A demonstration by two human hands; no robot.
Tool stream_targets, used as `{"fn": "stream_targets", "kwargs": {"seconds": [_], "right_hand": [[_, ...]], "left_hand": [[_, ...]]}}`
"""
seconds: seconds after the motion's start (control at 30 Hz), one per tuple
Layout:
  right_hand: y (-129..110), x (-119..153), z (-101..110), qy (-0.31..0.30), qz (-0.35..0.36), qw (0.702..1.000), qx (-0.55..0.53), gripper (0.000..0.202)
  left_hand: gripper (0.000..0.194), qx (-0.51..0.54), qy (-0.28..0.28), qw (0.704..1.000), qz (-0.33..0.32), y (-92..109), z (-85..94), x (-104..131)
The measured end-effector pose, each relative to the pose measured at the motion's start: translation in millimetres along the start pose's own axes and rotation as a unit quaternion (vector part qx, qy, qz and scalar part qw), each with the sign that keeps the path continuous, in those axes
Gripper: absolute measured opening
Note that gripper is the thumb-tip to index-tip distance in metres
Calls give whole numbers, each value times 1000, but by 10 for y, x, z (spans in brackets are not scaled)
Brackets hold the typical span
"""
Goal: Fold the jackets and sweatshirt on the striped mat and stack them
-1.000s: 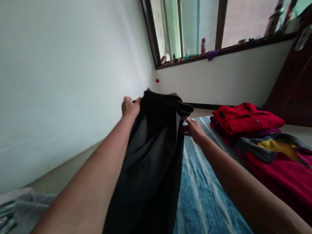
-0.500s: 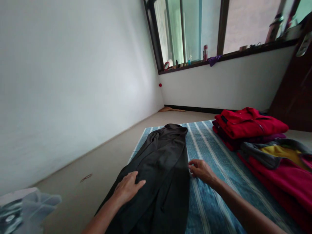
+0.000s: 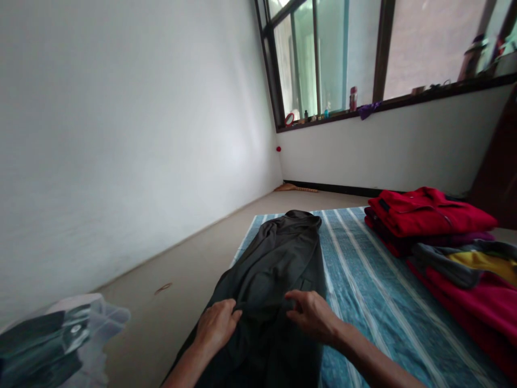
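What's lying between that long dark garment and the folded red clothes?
Only a bare stretch of the blue striped cloth lies between the dark garment and the folded red clothes; the head view shows it.

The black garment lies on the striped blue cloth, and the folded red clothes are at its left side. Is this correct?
Not the side: in the head view, the folded red clothes are right of the black garment, which lies on the striped blue cloth.
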State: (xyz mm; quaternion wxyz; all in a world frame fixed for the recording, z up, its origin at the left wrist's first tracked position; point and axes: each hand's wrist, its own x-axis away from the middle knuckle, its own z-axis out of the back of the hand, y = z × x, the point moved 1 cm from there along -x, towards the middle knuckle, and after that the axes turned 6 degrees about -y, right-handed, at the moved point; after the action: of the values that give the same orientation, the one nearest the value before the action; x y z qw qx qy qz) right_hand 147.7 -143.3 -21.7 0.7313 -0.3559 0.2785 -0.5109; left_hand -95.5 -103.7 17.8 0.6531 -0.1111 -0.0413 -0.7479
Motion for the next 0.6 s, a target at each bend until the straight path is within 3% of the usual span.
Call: {"fn": "stream_targets", "kwargs": {"seconds": [0.1,0.17,0.23,0.3,0.4,0.47,0.53,0.6], "right_hand": [[-47,30,-3,-8,16,1000,-13,67],[-79,33,-24,-16,30,998,-60,90],[-110,37,-43,-7,61,989,-133,101],[-122,61,-26,23,110,971,-213,88],[-45,158,134,58,110,941,-316,37],[72,264,362,87,36,925,-368,24],[208,393,691,139,-40,901,-409,33],[339,528,1085,215,-73,872,-433,38]], "left_hand": [[22,76,24,996,-43,225,255,85],[27,155,33,983,-94,466,437,181],[31,228,30,962,-149,752,581,296],[30,291,13,936,-199,1029,664,407],[21,365,-47,887,-278,1301,690,541],[21,371,-77,874,-304,1314,657,603],[25,328,-85,894,-293,1169,570,648],[31,254,-95,927,-259,897,405,696]]}}
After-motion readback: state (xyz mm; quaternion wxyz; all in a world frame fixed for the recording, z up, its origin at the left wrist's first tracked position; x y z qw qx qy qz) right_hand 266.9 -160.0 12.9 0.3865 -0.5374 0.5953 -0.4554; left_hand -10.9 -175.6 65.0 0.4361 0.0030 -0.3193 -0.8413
